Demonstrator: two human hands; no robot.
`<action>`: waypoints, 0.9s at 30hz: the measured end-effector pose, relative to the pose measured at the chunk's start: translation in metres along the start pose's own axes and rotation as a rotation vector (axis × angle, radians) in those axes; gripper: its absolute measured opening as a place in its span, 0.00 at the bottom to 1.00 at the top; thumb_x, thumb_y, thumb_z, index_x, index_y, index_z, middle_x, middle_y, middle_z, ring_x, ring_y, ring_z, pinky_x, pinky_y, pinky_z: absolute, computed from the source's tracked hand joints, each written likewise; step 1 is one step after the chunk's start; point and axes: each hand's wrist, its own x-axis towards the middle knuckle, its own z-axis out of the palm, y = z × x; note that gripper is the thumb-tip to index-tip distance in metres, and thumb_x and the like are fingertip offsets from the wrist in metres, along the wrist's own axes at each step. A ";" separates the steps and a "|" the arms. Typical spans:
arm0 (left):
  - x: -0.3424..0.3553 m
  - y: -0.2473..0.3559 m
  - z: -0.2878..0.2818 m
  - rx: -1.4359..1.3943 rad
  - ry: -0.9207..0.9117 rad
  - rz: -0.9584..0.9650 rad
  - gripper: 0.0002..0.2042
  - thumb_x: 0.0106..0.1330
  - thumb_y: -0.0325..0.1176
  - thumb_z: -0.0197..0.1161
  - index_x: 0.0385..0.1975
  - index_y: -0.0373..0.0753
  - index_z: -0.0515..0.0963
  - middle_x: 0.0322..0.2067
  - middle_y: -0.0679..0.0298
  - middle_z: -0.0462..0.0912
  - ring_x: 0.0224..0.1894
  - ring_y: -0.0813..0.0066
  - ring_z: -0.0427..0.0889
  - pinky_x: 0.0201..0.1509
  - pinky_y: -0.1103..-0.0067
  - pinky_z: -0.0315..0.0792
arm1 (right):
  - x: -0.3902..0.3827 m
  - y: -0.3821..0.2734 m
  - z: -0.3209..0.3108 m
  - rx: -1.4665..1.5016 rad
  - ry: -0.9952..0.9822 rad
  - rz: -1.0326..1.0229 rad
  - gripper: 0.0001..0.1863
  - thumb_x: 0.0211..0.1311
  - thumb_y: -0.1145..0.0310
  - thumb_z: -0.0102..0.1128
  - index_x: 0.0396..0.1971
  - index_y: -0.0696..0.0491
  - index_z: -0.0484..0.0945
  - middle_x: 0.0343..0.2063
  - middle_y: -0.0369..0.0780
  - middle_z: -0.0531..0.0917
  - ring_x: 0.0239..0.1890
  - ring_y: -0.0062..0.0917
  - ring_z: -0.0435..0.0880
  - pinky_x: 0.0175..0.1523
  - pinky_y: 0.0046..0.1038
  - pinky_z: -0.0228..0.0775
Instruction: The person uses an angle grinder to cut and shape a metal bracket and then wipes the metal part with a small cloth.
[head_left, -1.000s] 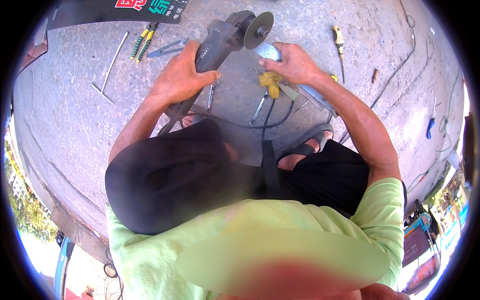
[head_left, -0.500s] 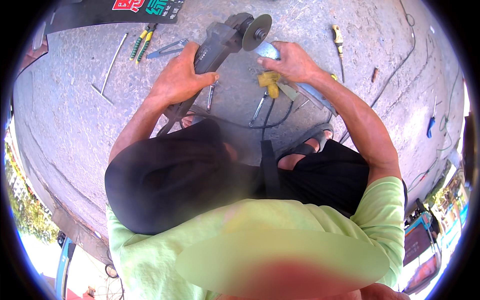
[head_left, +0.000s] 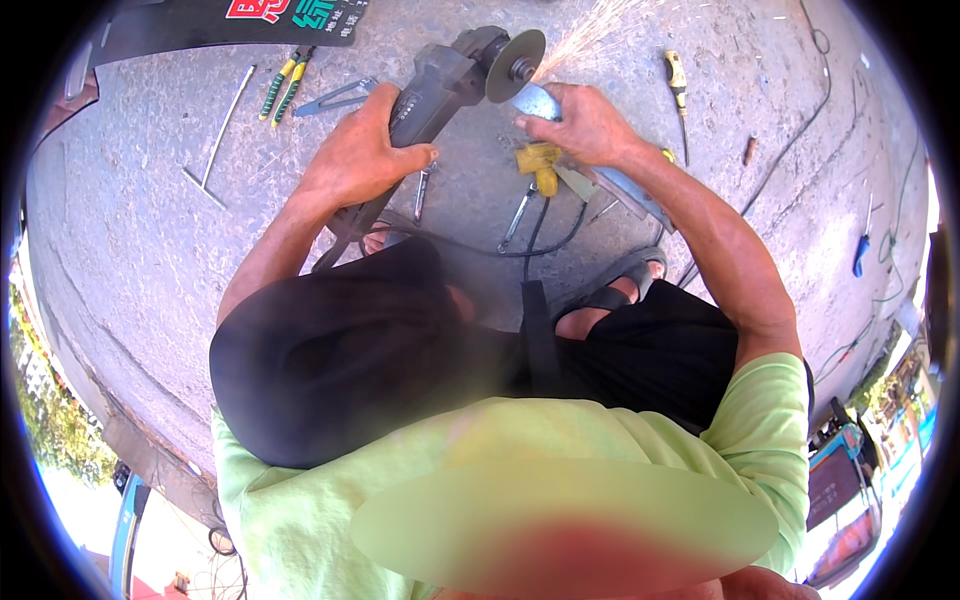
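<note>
My left hand [head_left: 365, 150] is wrapped round the dark body of an angle grinder [head_left: 430, 95], its thumb across the top. At the tool's far end a thin round disc [head_left: 516, 62] meets a light metal piece [head_left: 537, 101]. Sparks [head_left: 595, 35] spray away from that contact, toward the far right. The metal piece is pinched in my right hand [head_left: 588, 122], whose fingers cover much of it, so its full shape is hidden. Beneath that hand lie a yellow plug connector [head_left: 540, 165] and a flat metal blade-like piece [head_left: 632, 192].
Pliers with green and yellow handles [head_left: 287, 85] and a T-handled rod [head_left: 215, 150] lie at left. A screwdriver [head_left: 677, 95] lies at right, a blue-handled one [head_left: 863, 250] farther out. A wrench [head_left: 518, 218] and black cable [head_left: 480, 250] are near my sandalled foot [head_left: 620, 290].
Sparks now fly from the disc's edge where none showed before. Both hands, the angle grinder and the metal piece have barely moved.
</note>
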 end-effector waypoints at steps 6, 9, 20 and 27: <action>-0.001 0.002 -0.001 -0.004 -0.009 -0.015 0.32 0.56 0.49 0.73 0.52 0.32 0.70 0.40 0.41 0.84 0.46 0.43 0.84 0.51 0.59 0.75 | 0.002 0.005 0.003 -0.015 0.021 -0.025 0.25 0.65 0.49 0.68 0.42 0.60 0.84 0.28 0.46 0.86 0.31 0.31 0.85 0.43 0.36 0.78; -0.002 0.002 -0.001 -0.008 -0.002 -0.015 0.32 0.56 0.48 0.73 0.52 0.32 0.70 0.41 0.41 0.84 0.46 0.43 0.84 0.51 0.59 0.75 | 0.003 0.007 -0.002 0.001 0.032 -0.008 0.25 0.64 0.49 0.68 0.41 0.60 0.84 0.28 0.46 0.86 0.31 0.32 0.85 0.44 0.36 0.78; -0.003 -0.002 0.001 -0.037 0.024 0.009 0.32 0.56 0.48 0.74 0.52 0.32 0.70 0.40 0.41 0.84 0.45 0.43 0.84 0.50 0.60 0.75 | 0.003 0.002 -0.001 -0.013 -0.025 0.020 0.25 0.63 0.50 0.69 0.41 0.60 0.84 0.28 0.45 0.86 0.32 0.30 0.85 0.44 0.36 0.77; -0.003 -0.001 0.001 -0.034 0.015 -0.002 0.32 0.55 0.48 0.74 0.52 0.31 0.70 0.41 0.41 0.84 0.46 0.44 0.84 0.51 0.60 0.75 | -0.001 -0.005 -0.004 0.004 0.005 -0.019 0.24 0.63 0.50 0.68 0.41 0.61 0.84 0.28 0.45 0.86 0.31 0.30 0.84 0.43 0.35 0.77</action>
